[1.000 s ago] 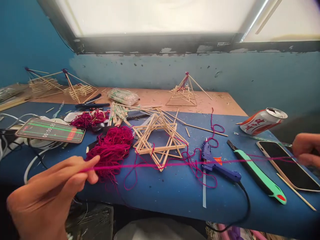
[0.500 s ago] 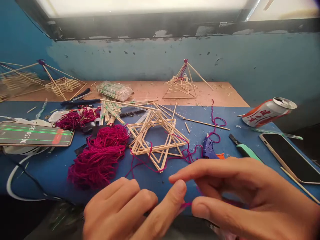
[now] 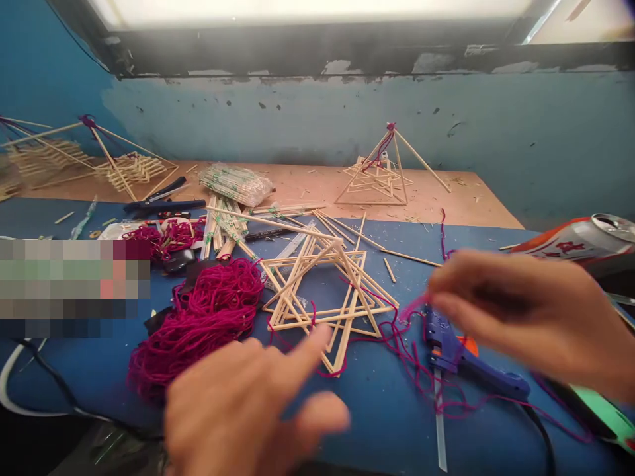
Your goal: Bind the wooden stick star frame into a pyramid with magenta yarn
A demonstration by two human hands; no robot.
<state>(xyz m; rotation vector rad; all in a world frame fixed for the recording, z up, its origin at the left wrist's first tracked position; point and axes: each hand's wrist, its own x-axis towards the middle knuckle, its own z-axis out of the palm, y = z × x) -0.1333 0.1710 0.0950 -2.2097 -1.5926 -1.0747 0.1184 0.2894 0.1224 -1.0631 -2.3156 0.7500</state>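
My right hand (image 3: 526, 317) hovers over the blue glue gun (image 3: 461, 354), its fingertips pinched on the end of a magenta thread (image 3: 414, 305) that trails off over the mat. Low in the centre, my left hand (image 3: 248, 410) is blurred by motion; its index finger and thumb are stretched apart and nothing is in it. That index finger points toward a flat frame of bamboo sticks (image 3: 322, 284) lying on the blue mat (image 3: 387, 423). A tangled heap of magenta yarn (image 3: 198, 324) lies left of the frame, close to my left hand.
Stick pyramids stand on the wooden board at the back: one (image 3: 387, 168) at centre right, others (image 3: 114, 162) at far left. A bag of sticks (image 3: 235, 185), black pliers (image 3: 163, 201), a drink can (image 3: 585, 241), a green cutter (image 3: 602, 410) and a white cable (image 3: 20, 396) surround the work.
My hands, pinched together on the thread at the front edge, have separated. The right hand has moved up and right with the thread; the left has let go and opened.
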